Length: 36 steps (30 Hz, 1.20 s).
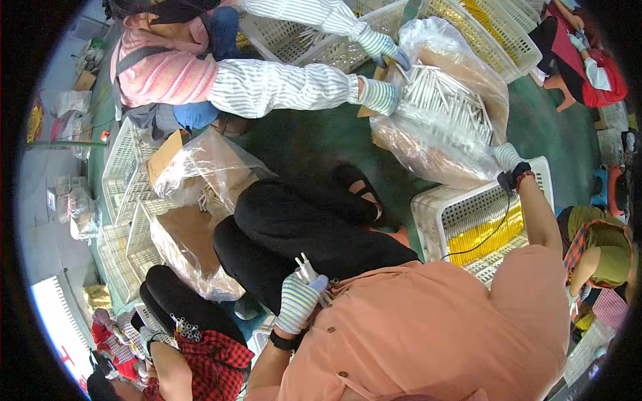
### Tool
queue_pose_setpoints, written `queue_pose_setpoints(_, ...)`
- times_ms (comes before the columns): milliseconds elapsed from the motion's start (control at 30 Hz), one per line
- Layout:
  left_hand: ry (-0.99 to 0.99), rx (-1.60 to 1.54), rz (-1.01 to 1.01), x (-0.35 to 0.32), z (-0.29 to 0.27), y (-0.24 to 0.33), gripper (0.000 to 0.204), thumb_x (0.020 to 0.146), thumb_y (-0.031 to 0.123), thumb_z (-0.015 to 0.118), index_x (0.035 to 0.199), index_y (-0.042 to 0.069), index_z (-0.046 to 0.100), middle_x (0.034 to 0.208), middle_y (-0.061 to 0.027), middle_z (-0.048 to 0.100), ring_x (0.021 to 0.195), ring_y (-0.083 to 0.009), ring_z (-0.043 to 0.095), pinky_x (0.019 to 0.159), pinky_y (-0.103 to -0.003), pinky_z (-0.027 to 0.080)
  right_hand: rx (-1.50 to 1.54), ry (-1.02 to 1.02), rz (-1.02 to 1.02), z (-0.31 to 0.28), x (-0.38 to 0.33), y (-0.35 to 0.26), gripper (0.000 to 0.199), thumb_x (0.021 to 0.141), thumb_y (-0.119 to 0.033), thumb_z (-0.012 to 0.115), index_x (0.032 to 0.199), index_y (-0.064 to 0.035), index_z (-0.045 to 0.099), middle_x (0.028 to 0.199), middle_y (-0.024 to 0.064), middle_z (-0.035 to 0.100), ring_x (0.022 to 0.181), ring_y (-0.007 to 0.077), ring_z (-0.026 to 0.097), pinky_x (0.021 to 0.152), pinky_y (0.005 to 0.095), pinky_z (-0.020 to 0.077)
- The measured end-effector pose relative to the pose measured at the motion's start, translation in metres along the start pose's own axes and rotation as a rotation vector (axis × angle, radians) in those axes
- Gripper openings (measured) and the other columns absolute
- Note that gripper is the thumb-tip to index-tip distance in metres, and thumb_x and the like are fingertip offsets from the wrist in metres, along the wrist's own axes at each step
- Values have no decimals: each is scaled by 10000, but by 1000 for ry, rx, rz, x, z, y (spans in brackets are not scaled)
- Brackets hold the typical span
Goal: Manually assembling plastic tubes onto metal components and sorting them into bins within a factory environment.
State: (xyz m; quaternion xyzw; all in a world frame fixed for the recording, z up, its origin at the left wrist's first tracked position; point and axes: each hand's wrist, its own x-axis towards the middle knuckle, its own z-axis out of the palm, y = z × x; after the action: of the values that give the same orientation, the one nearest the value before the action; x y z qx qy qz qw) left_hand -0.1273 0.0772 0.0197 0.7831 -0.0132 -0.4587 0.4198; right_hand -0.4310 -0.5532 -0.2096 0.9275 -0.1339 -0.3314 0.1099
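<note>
My left hand (301, 304), in a striped work glove with a dark watch at the wrist, is closed around several thin white pen-like sticks (306, 269) near my lap. My right arm reaches out to the far right. Its gloved right hand (509, 159), with a dark strap and cable at the wrist, closes on the edge of a clear plastic bag (438, 144). That bag lines a cardboard box filled with many similar white sticks (448, 97). Across from me, a co-worker's gloved hands (380, 97) hold the box's other side.
A white crate (428, 217) with rows of yellow sticks (485, 234) stands below my right arm. More crates (521, 50) line the far side. An open bag-lined carton (194, 234) is left of my knees. Another person in red checks (214, 357) sits at lower left.
</note>
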Motion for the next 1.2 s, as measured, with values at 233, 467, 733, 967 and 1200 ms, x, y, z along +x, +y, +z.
queue_pose_setpoints(233,16,102,52,8,1,-7,171,873,138,740,775,29,654,700,-20,651,600,-88,585,538,-294,466,-58,58,21,-14,-9,-1,155,811,-79,611,782,-53,761,723,184,722,681,322,726,598,467,537)
queue_pose_setpoints(467,-108,66,62,29,2,-6,174,868,156,726,799,18,647,704,-8,632,628,-98,585,569,-295,477,562,72,447,29,-51,12,167,833,-107,602,817,-53,759,783,215,727,718,363,723,644,464,557)
queue_pose_setpoints(733,51,216,106,-7,32,-22,241,831,210,755,762,9,642,678,-64,652,594,-148,600,582,-335,502,-164,195,50,22,-4,26,164,827,-142,620,833,-56,760,770,190,729,733,355,717,673,450,556)
queue_pose_setpoints(967,57,260,198,-15,40,-26,266,833,257,707,747,11,651,637,-135,644,581,-270,644,575,-399,501,182,451,67,-41,34,-37,171,872,-151,606,859,-78,760,791,157,738,770,338,719,699,426,560)
queue_pose_setpoints(1200,31,260,137,-7,30,-22,258,839,255,705,769,16,638,664,-121,644,601,-248,641,573,-397,491,-35,385,-109,-163,60,-138,135,798,-111,641,787,-59,765,765,183,736,722,319,743,658,460,575)
